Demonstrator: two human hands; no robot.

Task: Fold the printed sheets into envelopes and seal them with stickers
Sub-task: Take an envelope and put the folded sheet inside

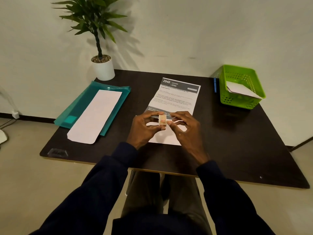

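Note:
A printed sheet (176, 97) headed "2940 KITCHEN" lies in the middle of the dark table (237, 141), its near part folded up so the blank back shows under my hands. My left hand (144, 129) pinches a small tan sticker piece (162, 120) just above the fold. My right hand (184, 128) has its fingertips at the sticker's right edge, fingers curled toward it. A long folded white sheet (94, 116) rests on a teal plastic folder (81, 107) at the left.
A green mesh basket (241, 99) holding folded white paper stands at the back right, with a blue pen (215, 85) beside it. A potted plant in a white pot (104, 68) stands at the back left corner. The wall runs close behind the table.

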